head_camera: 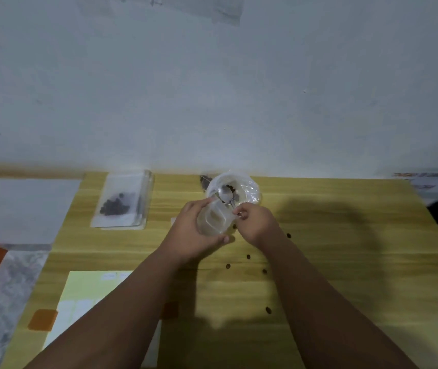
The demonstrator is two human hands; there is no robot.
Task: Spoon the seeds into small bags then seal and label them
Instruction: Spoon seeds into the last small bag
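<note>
At 7 o'clock on the tabletop (345,262), nearest the person, a label sheet (87,296) is laid flat, and loose seeds (248,257) are scattered at 5 o'clock of the hands. In the middle, a small bag (212,221) is held by the left hand (191,235), its fingers (201,203) curled over the far side and the thumb under the near edge, so that the mouth is kept open and turned towards 1 o'clock. Just beside it, the handle of a spoon (225,195) is pinched by the right hand (256,226) between thumb and curled fingertips. The spoon's long axis runs from that pinch to 11 o'clock, and its bowl is lodged inside the supply bag (247,187), at 12 o'clock of the small bag's mouth and just past it. The bowl looks mostly bare, with dark seeds showing at its tip. A short draw back towards 6 o'clock is judged to be what the coming move needs, the right hand being the nearer. Farther off, at 10 o'clock, a filled bag (120,203) is seen on a flat stack.
</note>
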